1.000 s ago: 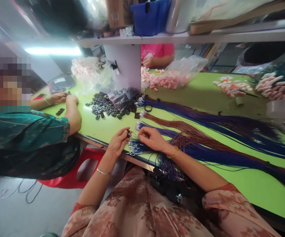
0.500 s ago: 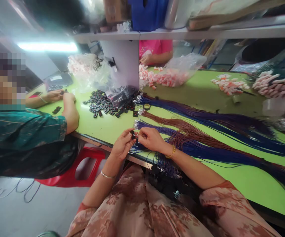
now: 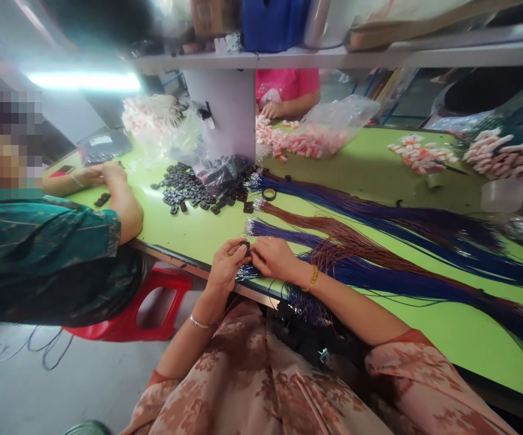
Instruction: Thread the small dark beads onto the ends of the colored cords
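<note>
Small black part (image 3: 246,246) in left fingers (image 3: 231,247), right fingers (image 3: 261,251) beside it, near blue wires (image 3: 370,277).

Likely a workshop: wire bundles (image 3: 356,239)

Seen from my remote post, the left hand (image 3: 227,264) masks most of a small black piece (image 3: 246,245); whether the right hand (image 3: 276,258) pinches anything, I cannot tell. A shelf (image 3: 316,58) hides the head of a pink-shirted co-worker (image 3: 291,86); the top edge crops a blue bin (image 3: 274,24).

Green table (image 3: 429,332) under wire bundles (image 3: 356,276) (blue and brown), small black pieces (image 3: 186,190), tape roll (image 3: 269,199).
</note>
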`<state>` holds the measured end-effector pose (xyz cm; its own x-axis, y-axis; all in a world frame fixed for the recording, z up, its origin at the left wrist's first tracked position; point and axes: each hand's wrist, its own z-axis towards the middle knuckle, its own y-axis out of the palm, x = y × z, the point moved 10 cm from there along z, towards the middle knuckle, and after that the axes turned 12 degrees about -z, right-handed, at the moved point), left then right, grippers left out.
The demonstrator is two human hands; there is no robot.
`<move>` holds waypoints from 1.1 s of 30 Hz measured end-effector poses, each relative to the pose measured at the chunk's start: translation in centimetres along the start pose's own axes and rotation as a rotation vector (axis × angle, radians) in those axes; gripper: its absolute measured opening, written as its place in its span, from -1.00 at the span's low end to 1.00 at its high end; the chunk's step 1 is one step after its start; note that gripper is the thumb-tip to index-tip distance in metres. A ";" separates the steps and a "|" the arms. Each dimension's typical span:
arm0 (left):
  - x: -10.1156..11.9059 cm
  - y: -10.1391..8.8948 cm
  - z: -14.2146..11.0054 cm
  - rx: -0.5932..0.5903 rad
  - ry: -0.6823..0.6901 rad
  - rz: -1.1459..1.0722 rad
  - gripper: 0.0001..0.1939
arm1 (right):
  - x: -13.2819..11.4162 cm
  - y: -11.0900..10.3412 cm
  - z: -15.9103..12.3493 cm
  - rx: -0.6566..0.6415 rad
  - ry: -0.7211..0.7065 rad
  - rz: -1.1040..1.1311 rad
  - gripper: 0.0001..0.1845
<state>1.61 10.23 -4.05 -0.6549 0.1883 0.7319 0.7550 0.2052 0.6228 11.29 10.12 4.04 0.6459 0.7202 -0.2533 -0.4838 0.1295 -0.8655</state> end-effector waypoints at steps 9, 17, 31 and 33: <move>-0.8 -0.7 0.1 0.048 -0.009 -0.049 -0.67 | 1.1 1.0 -0.1 -0.090 0.075 0.180 -0.88; -1.2 -0.6 -0.1 0.024 -0.033 -0.010 -0.64 | 4.5 1.9 0.3 -0.187 0.168 0.151 -0.78; -1.3 -1.1 0.9 -0.001 -0.072 -0.030 -0.70 | 13.1 2.7 0.3 -0.336 0.459 -0.352 -0.80; -1.2 -1.1 1.0 0.001 -0.071 -0.041 -0.69 | 12.7 2.3 0.7 -0.296 0.470 -0.335 -0.81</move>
<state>1.54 10.72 -5.92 -0.6861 0.2474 0.6841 0.7273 0.2149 0.6518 17.97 20.02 -0.82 0.9557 0.2894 -0.0532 -0.0716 0.0535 -0.9960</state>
